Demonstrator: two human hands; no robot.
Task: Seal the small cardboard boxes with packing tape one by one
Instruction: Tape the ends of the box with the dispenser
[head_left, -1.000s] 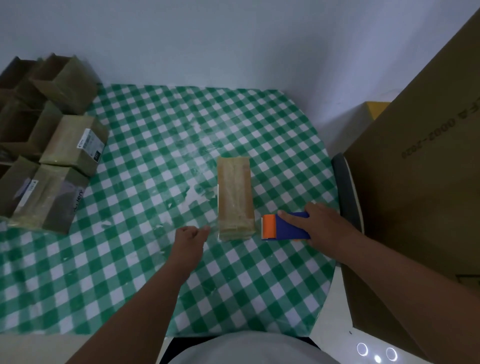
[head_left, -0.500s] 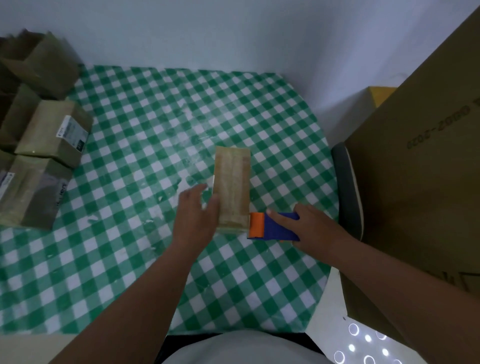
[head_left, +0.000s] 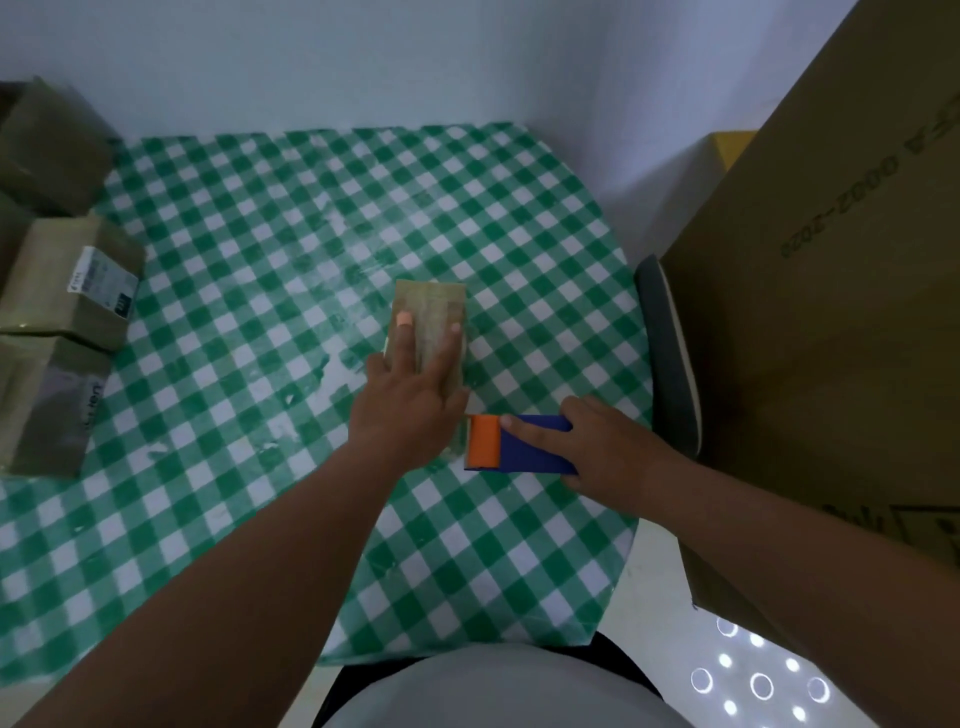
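Note:
A small taped cardboard box (head_left: 432, 304) lies lengthwise on the green checked table (head_left: 260, 519), a little right of centre. My left hand (head_left: 410, 395) lies flat on top of it with straight fingers and covers its near half. Just right of the box's near end sits a blue and orange tape dispenser (head_left: 511, 443). My right hand (head_left: 597, 449) grips its blue body, with the forefinger laid along the top toward the orange end.
Several small cardboard boxes (head_left: 72, 280) are stacked along the table's left edge. A very large cardboard carton (head_left: 841, 291) stands to the right, with a dark chair back (head_left: 670, 358) between it and the table. A pale wall runs behind the table.
My left hand has moved from beside the box's near left corner onto its top and now presses it flat. The right hand has stayed on the tape dispenser.

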